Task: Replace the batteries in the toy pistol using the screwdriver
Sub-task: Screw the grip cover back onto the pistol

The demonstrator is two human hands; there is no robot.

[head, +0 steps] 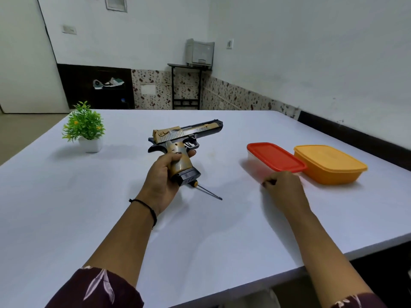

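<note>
Head view: the closed red box [275,157] and the yellow box [329,165] touching it hide their contents. The left hand [162,181] wraps its fingers round the pistol [178,141]. The right hand [282,187] has curled fingers, hold unclear.

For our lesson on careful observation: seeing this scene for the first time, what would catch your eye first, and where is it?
The gold-and-black toy pistol stands out first, gripped in the left hand above the middle of the white table. To the right sit two bright boxes, a red-lidded container beside an orange container, with the right hand just before the red one. A screwdriver lies below the pistol.
</note>
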